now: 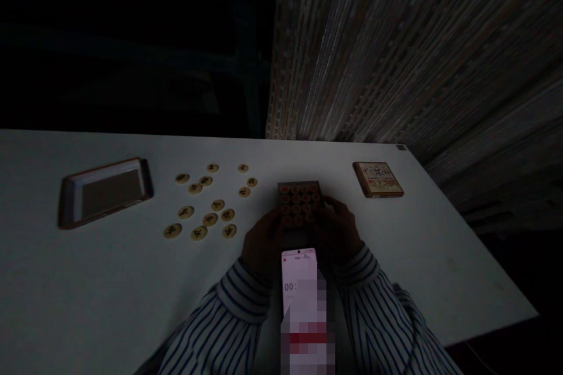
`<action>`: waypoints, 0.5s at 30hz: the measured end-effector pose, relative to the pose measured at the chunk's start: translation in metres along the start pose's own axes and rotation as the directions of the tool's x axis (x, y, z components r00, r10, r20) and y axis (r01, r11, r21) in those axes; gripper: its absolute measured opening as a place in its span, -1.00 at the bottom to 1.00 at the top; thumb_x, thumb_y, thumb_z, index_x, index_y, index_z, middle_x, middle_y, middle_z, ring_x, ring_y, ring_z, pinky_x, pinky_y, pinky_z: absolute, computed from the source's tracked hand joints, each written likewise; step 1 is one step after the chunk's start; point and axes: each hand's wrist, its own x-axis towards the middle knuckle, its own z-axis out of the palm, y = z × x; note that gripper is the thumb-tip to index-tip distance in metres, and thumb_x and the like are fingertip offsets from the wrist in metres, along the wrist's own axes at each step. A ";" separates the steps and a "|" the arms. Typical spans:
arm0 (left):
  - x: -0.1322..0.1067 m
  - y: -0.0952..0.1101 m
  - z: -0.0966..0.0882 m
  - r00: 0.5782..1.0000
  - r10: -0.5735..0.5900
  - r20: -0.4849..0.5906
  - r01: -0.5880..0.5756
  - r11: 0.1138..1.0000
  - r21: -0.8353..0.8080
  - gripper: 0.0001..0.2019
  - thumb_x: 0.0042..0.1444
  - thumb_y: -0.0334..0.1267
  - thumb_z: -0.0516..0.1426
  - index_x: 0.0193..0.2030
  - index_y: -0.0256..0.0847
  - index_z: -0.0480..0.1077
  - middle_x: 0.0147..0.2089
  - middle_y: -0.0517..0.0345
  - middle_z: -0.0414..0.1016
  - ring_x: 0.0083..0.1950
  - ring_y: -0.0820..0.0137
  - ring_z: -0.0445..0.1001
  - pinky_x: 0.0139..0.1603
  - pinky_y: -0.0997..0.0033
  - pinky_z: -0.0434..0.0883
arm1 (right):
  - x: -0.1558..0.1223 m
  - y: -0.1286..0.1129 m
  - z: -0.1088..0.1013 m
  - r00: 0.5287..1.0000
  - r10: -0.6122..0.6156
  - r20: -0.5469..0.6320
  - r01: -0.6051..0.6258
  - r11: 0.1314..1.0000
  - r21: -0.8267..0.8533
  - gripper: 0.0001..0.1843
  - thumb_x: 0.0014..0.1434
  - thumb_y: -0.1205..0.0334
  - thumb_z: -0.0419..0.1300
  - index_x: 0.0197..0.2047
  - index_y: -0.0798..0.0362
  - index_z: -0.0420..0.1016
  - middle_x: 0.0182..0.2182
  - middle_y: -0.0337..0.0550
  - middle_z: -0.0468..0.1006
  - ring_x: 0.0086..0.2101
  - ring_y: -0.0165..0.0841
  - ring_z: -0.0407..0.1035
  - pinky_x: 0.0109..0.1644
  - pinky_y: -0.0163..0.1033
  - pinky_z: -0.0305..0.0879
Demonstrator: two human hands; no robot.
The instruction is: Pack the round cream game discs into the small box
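Note:
A small box (299,184) packed with rows of round xiangqi pieces (297,208) rests on the table in front of me. My left hand (263,241) is closed on its left side, and my right hand (339,228) grips its right side. Dim light hides most of the fingertips. Just below the box, between my wrists, a phone (299,281) shows a bright timer screen, its lower part blurred out. Left of the box, several loose xiangqi pieces (210,219) lie scattered, most with dark characters showing.
An open, shallow tray-like box part (114,190) lies at the far left of the white table (114,293). To the right sits a box with a printed cover (378,179). A hanging string curtain (352,53) stands behind the table's far edge.

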 end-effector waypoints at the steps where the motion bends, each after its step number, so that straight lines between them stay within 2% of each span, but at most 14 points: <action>1: 0.000 0.001 0.000 1.000 0.006 -0.003 -0.006 1.000 -0.005 -0.68 0.08 -0.20 -0.05 -0.03 -0.14 0.31 -0.06 0.13 0.44 -0.06 0.34 0.41 -0.03 0.29 0.36 | 0.000 0.000 0.000 1.000 0.006 0.004 -0.006 1.000 -0.011 -0.70 -0.05 0.07 0.16 -0.25 0.03 0.46 -0.10 0.01 0.38 -0.13 -0.21 0.28 -0.15 -0.08 0.31; 6: 0.000 0.003 0.000 1.000 -0.012 -0.014 0.012 1.000 -0.009 -0.68 0.08 -0.19 -0.04 -0.05 -0.16 0.33 -0.09 0.12 0.46 -0.09 0.33 0.42 -0.06 0.29 0.38 | 0.000 0.000 0.001 0.999 -0.025 0.021 0.025 0.999 -0.030 -0.63 -0.06 0.07 0.18 -0.17 0.03 0.44 -0.08 0.03 0.35 -0.12 -0.19 0.27 -0.13 -0.08 0.30; 15: 0.001 0.003 -0.001 1.000 0.014 -0.011 -0.014 1.000 0.010 -0.68 0.08 -0.21 -0.05 -0.05 -0.22 0.33 -0.07 0.10 0.44 -0.06 0.35 0.40 -0.01 0.32 0.35 | 0.000 0.003 0.003 0.997 -0.075 0.027 0.076 0.997 -0.017 -0.71 -0.03 0.08 0.16 -0.21 -0.04 0.47 -0.06 -0.03 0.35 -0.09 -0.20 0.25 -0.11 -0.08 0.28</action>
